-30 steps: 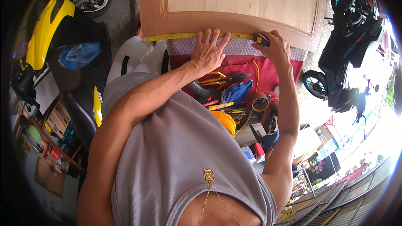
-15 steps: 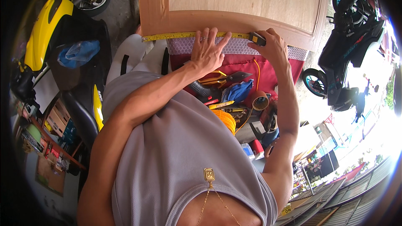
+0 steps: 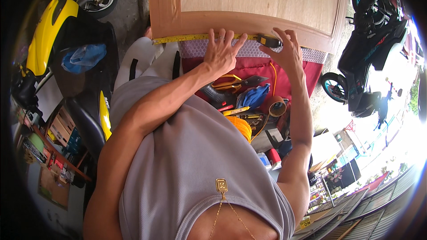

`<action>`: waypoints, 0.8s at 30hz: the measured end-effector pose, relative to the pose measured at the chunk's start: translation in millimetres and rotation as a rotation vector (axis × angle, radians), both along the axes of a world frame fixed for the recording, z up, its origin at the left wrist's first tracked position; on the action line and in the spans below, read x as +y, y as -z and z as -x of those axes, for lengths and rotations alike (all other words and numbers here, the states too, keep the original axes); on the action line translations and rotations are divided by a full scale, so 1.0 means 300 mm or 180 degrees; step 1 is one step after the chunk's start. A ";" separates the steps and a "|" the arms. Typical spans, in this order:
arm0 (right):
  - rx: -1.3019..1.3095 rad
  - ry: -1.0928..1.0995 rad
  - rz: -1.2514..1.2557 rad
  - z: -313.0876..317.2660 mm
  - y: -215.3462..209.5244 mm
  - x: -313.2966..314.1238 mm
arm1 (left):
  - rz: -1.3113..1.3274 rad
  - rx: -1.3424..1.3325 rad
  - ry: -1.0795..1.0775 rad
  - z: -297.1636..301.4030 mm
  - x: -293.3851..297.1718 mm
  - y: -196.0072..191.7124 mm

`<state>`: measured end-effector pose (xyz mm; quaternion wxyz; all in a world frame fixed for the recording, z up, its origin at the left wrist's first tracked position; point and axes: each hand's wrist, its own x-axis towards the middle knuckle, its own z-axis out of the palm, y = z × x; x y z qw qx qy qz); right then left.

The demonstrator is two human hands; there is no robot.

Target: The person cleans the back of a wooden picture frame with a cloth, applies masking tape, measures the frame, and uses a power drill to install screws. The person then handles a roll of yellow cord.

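Head view is showing both hands working at the near edge of a wooden panel [image 3: 267,0], which is lying flat with a raised frame moulding along that edge. A yellow measuring tape [image 3: 187,38] is running along the near edge, from close to the panel's near-left corner rightward to its dark case [image 3: 269,41].

The left hand [image 3: 221,53] is pressing down on the tape near the middle of the edge. Its fingers [image 3: 231,39] are spread apart and flat, not clamped on anything; this is pinning the blade against the wood, apparently so that it is not sliding or curling.

The right hand [image 3: 288,51] is resting on the tape case toward the near-right part of the edge. Its fingers are curled loosely over the case, and the thumb is reaching toward it; how tightly they are closing on it cannot be told. Holding the case here is keeping the blade taut and straight along the moulding.

Below the panel edge, a white mesh strip [image 3: 249,51] and red cloth [image 3: 267,69] are covering the support. Beneath them, an open clutter of tools is lying: yellow-handled scissors [image 3: 235,81], a blue rag [image 3: 254,95], a roll of brown tape [image 3: 275,106] and an orange cord spool [image 3: 242,126].

A yellow scooter [image 3: 49,31] is standing to the left and a dark motorcycle [image 3: 369,40] to the right, both well apart from the hands.
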<state>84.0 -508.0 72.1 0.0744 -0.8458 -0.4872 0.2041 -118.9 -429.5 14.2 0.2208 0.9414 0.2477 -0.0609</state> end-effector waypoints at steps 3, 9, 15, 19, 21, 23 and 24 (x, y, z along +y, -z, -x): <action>0.0242 -0.0008 -0.0272 0.018 -0.049 0.016 | -0.0077 -0.0073 0.0001 0.004 -0.001 0.017; 0.0527 -0.0258 0.0123 0.105 -0.065 0.064 | -0.0481 -0.0447 -0.0128 0.010 -0.002 0.056; -0.0636 -0.1135 0.0085 0.161 -0.005 0.120 | -0.0433 -0.0330 -0.0027 0.014 -0.003 0.060; -0.0337 -0.1325 0.0026 0.157 0.045 0.117 | -0.0429 -0.0201 -0.0006 0.015 -0.001 0.049; -0.0322 -0.1319 -0.0089 0.157 0.063 0.116 | -0.0410 -0.0157 0.0002 0.017 0.000 0.045; -0.0364 -0.1352 0.0027 0.159 0.070 0.116 | -0.0438 -0.0168 -0.0022 0.020 -0.001 0.048; -0.0386 -0.1367 0.0086 0.160 0.071 0.117 | -0.0452 -0.0175 -0.0032 0.020 -0.002 0.051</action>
